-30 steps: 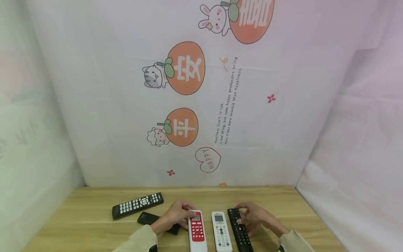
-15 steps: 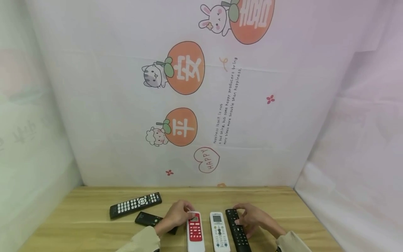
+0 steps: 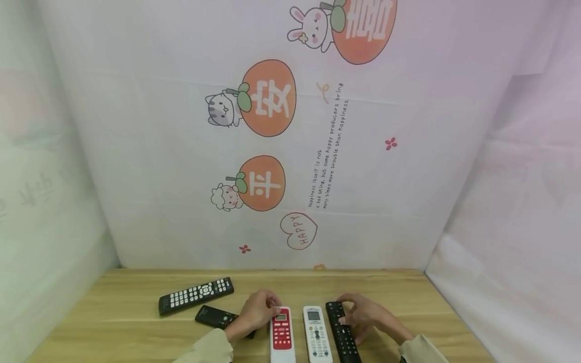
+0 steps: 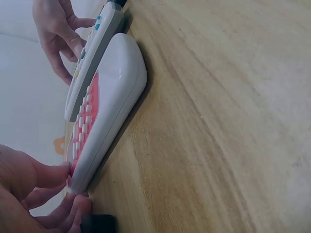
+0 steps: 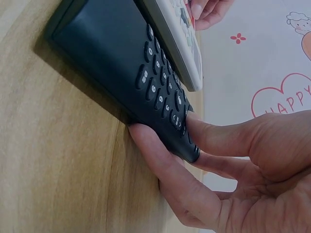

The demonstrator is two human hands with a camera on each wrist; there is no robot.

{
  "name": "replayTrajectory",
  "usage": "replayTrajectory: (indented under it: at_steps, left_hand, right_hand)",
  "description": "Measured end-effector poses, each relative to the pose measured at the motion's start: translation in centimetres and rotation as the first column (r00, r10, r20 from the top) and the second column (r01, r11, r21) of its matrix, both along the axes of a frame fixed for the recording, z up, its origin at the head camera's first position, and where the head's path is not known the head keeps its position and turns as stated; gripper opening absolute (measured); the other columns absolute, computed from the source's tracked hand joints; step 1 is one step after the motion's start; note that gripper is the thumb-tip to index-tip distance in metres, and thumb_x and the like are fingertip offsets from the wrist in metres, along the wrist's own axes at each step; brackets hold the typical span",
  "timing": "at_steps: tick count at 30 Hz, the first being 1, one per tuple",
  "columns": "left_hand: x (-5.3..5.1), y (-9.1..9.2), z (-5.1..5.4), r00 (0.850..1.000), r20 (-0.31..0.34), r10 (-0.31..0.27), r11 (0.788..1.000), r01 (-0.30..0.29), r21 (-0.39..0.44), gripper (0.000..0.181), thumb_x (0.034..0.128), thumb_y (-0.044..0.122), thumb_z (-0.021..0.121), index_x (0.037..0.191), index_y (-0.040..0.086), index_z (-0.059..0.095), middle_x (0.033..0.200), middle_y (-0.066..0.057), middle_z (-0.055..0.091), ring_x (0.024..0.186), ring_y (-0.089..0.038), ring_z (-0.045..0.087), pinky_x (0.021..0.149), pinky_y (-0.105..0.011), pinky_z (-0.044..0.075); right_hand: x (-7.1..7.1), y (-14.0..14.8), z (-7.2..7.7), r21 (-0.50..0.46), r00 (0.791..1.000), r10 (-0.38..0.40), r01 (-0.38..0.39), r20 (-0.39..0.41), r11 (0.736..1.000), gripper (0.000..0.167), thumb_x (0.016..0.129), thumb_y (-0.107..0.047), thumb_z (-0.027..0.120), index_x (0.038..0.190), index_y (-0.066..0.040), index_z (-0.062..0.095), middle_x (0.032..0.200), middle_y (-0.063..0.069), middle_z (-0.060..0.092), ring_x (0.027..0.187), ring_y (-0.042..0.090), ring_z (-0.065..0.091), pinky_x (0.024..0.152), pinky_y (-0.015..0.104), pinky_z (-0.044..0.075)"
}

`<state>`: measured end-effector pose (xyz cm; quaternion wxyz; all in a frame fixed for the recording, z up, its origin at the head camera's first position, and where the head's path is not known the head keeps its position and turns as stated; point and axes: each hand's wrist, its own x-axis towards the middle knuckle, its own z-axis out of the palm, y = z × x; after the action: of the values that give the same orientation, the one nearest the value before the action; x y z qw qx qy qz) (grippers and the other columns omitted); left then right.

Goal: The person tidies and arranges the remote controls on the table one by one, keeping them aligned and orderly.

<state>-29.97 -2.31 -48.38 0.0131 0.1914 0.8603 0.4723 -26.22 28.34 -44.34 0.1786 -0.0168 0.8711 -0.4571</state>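
A white remote control with a red face [image 3: 282, 337] lies on the table, and my left hand [image 3: 258, 310] pinches its far end, thumb on the top face. In the left wrist view the fingers [image 4: 60, 213] tuck against that end. To its right lies an all-white remote control [image 3: 317, 335], which neither hand touches. Beyond that, my right hand [image 3: 363, 315] holds a black remote control [image 3: 343, 333] near its far end. In the right wrist view the thumb [image 5: 218, 136] is on its buttons and a finger runs along its side. The three remotes stand roughly side by side.
Two more black remotes lie on the left: a long one with white buttons [image 3: 196, 296] and a smaller one [image 3: 215, 316], partly hidden behind my left forearm. White printed cloth [image 3: 181, 151] walls the wooden table [image 3: 386, 282] at the back and sides.
The red-faced remote has slid slightly toward me, its far end closer in line with its neighbours. My left fingers have shifted from its left side to its far end. The right hand stays put.
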Motion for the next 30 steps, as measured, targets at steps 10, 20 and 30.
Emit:
replayTrajectory:
  at_steps: [10,20,30]
  left_hand:
    - [0.03,0.00,0.02,1.000,-0.020,-0.015,1.000,0.015,-0.019,0.007,0.0888,0.004,0.076,0.095,0.002,0.073,0.084,-0.005,0.068,0.076,-0.015,0.058,0.067,-0.033,0.050]
    - [-0.15,-0.13,-0.18,1.000,-0.011,-0.016,0.999,0.016,-0.032,0.008,0.0881,0.006,0.077,0.094,0.004,0.073,0.084,-0.003,0.070,0.075,-0.015,0.060,0.068,-0.034,0.053]
    - [-0.33,-0.32,0.09,1.000,-0.001,-0.005,0.998,0.005,-0.066,0.008,0.0889,0.009,0.077,0.094,0.006,0.073,0.086,-0.004,0.070,0.077,-0.017,0.061,0.070,-0.037,0.054]
  right_hand:
    - [-0.14,-0.33,-0.20,0.043,0.998,-0.062,0.062,0.007,0.997,0.053,0.093,0.009,0.069,0.142,0.003,0.051,0.096,0.021,0.063,0.081,0.033,0.073,0.063,0.046,0.066]
    - [-0.23,-0.66,-0.20,0.047,0.994,-0.110,0.109,0.013,0.993,0.052,0.091,0.011,0.071,0.140,-0.001,0.056,0.099,0.023,0.058,0.082,0.036,0.070,0.062,0.046,0.066]
    - [-0.12,-0.25,0.01,0.046,0.998,-0.055,0.055,0.012,0.997,0.050,0.094,0.008,0.069,0.141,0.002,0.053,0.096,0.021,0.063,0.081,0.031,0.072,0.063,0.046,0.066]
